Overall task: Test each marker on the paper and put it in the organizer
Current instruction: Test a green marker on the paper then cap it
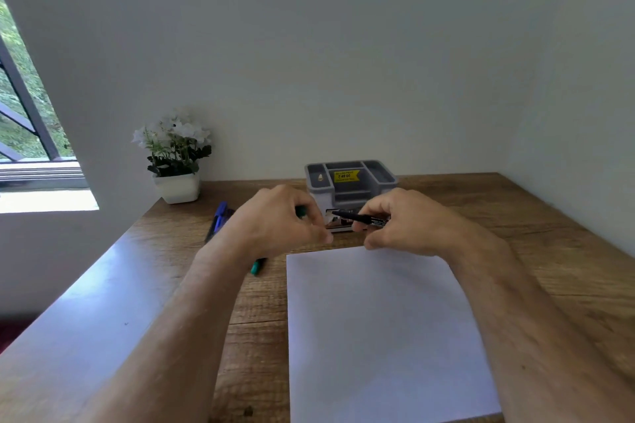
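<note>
A wooden desk (567, 251) meets a plain wall; a white pot of white flowers (177, 156) stands far to the left of the left hand (275, 220), near a window (24, 113). Just left of that hand, blue pens (220, 216) lie on the desk, and a green marker (257, 267) pokes out from under the left wrist, partly hidden by it. Behind both hands sits the grey organizer (350, 182) with a yellow sticker; the knuckles cover its lower front. The right hand (402, 223) grips a black marker (360, 217) by its barrel, the uncapped tip pointing left toward the other hand. The left hand is curled shut around a green cap (301, 211), only its end showing between the fingers. A blank sheet of paper (378, 330) lies just below the hands, nearer the person, unmarked.
</note>
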Available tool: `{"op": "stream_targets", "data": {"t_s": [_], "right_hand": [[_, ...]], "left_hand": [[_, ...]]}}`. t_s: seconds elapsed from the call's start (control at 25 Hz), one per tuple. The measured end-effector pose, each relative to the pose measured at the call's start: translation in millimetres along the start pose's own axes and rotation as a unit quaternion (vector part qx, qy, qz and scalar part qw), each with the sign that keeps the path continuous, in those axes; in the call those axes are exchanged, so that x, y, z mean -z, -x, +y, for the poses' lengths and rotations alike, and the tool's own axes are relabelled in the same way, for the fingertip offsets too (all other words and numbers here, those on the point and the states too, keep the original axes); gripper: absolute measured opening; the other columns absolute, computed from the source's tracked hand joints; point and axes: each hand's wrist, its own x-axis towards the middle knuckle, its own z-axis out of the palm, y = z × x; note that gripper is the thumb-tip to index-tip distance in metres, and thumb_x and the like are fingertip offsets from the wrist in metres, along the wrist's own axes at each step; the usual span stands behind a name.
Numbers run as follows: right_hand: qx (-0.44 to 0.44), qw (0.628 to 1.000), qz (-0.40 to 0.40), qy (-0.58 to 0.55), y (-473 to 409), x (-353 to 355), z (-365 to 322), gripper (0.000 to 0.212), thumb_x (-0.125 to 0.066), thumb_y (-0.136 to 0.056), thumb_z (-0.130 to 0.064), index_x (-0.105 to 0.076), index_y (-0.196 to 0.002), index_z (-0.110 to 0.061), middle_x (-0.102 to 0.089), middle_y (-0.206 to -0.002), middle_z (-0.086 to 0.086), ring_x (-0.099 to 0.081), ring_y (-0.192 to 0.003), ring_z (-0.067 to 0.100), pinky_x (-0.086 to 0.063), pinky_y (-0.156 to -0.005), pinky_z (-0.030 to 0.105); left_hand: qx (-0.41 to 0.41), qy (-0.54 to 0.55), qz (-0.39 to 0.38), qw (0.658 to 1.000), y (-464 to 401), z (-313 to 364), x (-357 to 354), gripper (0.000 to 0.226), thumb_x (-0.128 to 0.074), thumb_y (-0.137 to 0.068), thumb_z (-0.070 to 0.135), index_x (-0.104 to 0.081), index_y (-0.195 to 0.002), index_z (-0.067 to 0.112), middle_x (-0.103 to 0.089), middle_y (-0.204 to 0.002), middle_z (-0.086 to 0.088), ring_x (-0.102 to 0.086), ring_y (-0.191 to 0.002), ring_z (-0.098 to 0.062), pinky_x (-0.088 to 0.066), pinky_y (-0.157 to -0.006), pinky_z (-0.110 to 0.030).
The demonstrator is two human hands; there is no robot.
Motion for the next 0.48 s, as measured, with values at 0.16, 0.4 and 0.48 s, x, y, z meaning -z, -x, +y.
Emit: {"op": "stream_targets", "data": {"t_s": [0.16, 0.4, 0.48], "right_hand": [[-0.007, 0.999, -0.020, 0.036, -4.1, -7.2, 1.6, 0.028, -0.080, -0.073, -0.022, -0.072, -0.095, -0.037, -0.065, -0.094, -0.017, -0.058, -0.083, -0.002, -0.041, -0.061, 0.020], [0.029, 0.998, -0.002, 0.058, -6.4, -16.2, 3.3, 0.009, -0.072, -0.083, -0.032, -0.073, -0.092, -0.032, -0.063, -0.076, -0.014, -0.054, -0.064, -0.004, -0.038, -0.054, 0.021], [0.082, 0.994, 0.039, -0.051, -5.8, -23.4, -2.8, 0.019, -0.063, -0.090, -0.040, -0.074, -0.083, -0.026, -0.062, -0.059, -0.010, -0.048, -0.047, 0.002, -0.036, -0.050, 0.024]], "left_hand": [[0.043, -0.047, -0.094, 0.994, -5.9, -4.0, -7.6, 0.017, -0.087, -0.065, 0.043, -0.075, -0.077, 0.041, -0.064, -0.080, 0.023, -0.058, -0.079, 0.000, -0.040, -0.064, -0.021], [0.066, -0.075, -0.145, 0.984, -9.3, -8.3, -19.5, 0.020, -0.086, -0.066, 0.045, -0.071, -0.079, 0.042, -0.057, -0.092, 0.024, -0.053, -0.081, -0.001, -0.035, -0.061, -0.019], [0.069, -0.080, -0.152, 0.983, -10.7, -10.0, -20.1, 0.023, -0.086, -0.066, 0.048, -0.070, -0.080, 0.040, -0.060, -0.087, 0.018, -0.056, -0.079, -0.003, -0.037, -0.060, -0.021]]}}
